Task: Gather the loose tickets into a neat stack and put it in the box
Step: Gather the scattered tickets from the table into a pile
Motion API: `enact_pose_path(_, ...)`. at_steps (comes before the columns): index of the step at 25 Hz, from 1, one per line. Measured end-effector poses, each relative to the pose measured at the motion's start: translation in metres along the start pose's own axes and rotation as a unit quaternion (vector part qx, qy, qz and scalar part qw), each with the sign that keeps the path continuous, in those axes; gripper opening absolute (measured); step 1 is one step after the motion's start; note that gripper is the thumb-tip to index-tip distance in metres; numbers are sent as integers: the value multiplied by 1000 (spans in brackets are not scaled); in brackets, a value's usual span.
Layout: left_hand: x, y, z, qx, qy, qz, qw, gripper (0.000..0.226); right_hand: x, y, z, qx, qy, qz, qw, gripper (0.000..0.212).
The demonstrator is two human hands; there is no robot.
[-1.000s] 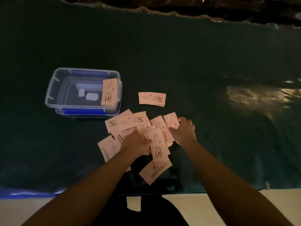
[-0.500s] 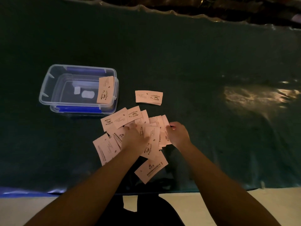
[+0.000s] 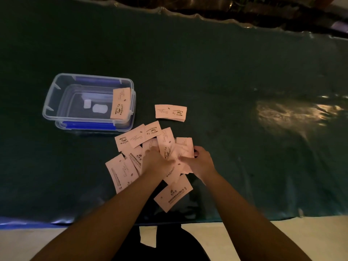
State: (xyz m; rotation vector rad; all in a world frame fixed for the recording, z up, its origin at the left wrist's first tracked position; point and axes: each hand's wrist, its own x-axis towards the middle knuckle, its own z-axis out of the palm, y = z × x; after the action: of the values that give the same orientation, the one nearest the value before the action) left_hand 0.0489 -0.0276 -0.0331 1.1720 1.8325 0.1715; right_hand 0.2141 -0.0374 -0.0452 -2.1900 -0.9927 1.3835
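Several pale pink coffee tickets (image 3: 138, 138) lie scattered in an overlapping heap near the table's front edge. My left hand (image 3: 155, 162) presses on the middle of the heap and grips some tickets. My right hand (image 3: 200, 162) closes on the heap's right side, holding a few tickets against the left hand. A small neat stack of tickets (image 3: 171, 112) lies apart, behind the heap. The clear plastic box (image 3: 49, 106) with blue clips stands at the left, open, with one ticket (image 3: 120, 103) leaning against its right inner wall.
A dark green cloth (image 3: 226, 72) covers the table, with a bright glare patch at the right. One ticket (image 3: 173, 194) lies at the front edge. A scrap of paper (image 3: 148, 236) lies below the table edge on the pale floor.
Both hands have drawn closer together, pushing the middle tickets into a tighter bunch. The outer tickets and the separate stack have not moved.
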Motion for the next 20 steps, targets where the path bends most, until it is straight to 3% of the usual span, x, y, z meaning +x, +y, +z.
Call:
enact_pose_path(5,-2,2,6,-28,-4,17,999,28,-3,-2,-4,42,-11,11,999,47)
enact_pose_path(13,7,-3,-1,-13,2,-2,1000,17,-7,1,-6,99,-12,31,995,52)
enact_pose_path(20,3,-4,-3,-4,-57,20,998,21,-9,-4,-4,94,-18,48,994,46)
